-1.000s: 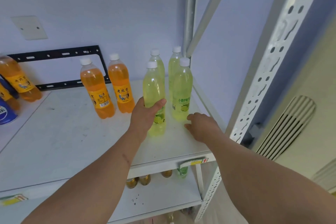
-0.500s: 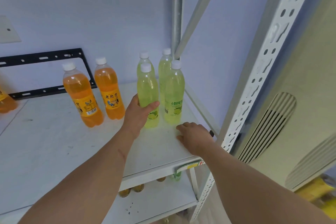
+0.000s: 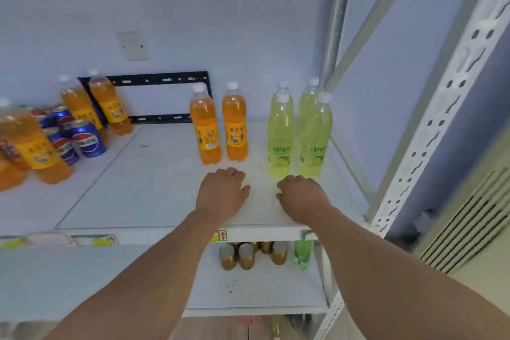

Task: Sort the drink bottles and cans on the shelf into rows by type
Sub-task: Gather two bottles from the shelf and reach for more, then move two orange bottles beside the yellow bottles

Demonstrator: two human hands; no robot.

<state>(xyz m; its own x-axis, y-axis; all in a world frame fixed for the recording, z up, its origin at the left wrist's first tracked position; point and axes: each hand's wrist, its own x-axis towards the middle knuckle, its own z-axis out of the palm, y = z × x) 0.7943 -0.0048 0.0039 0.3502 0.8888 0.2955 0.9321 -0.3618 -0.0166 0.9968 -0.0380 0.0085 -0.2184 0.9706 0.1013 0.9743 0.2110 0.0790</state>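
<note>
Several yellow-green lime bottles stand in two rows at the right end of the white shelf. Two orange soda bottles stand side by side just left of them. More orange bottles and several blue Pepsi cans crowd the far left. My left hand rests on the shelf in front of the orange pair, holding nothing, fingers curled down. My right hand rests in front of the lime bottles, also empty, fingers curled.
A perforated white upright and a grey diagonal brace bound the shelf on the right. A black metal bracket hangs on the back wall. On the lower shelf stand gold-topped cans and a green bottle.
My left hand has let go of the front lime bottle and drawn back to the shelf. The view has swung left, bringing the Pepsi cans and more orange bottles into sight.
</note>
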